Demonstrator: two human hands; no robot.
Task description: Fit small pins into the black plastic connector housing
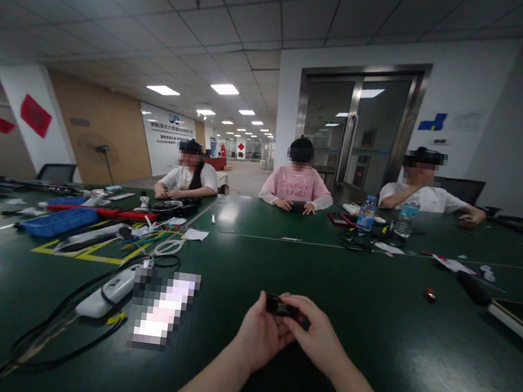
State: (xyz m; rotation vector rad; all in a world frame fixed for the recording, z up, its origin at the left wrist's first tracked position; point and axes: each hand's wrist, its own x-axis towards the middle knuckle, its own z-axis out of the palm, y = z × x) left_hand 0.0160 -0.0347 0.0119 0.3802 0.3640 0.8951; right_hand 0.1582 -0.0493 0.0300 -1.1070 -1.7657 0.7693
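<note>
1. Black object (pixel 279 306) — head view: held above the table (pixel 366 279), between both hands. Its long axis runs mainly left to right, the right end slightly nearer the wearer.
2. Left hand (pixel 259 339): palm turned up beneath the object, thumb against its left end; the fingers below are partly hidden, but the hand appears closed on it.
3. Right hand (pixel 320 338): thumb and forefinger clamped about the right end. Neither hand is nearer — both are in contact.
4. Obstruction: none seen between fingers and object, though the fingers mask its underside.
5. Surroundings: white power strip (pixel 106 294) and blurred bright rectangle (pixel 166 308) to the left; small red item (pixel 430 295) farther off, right. Person in pink (pixel 297 187) sits opposite, well apart.
</note>
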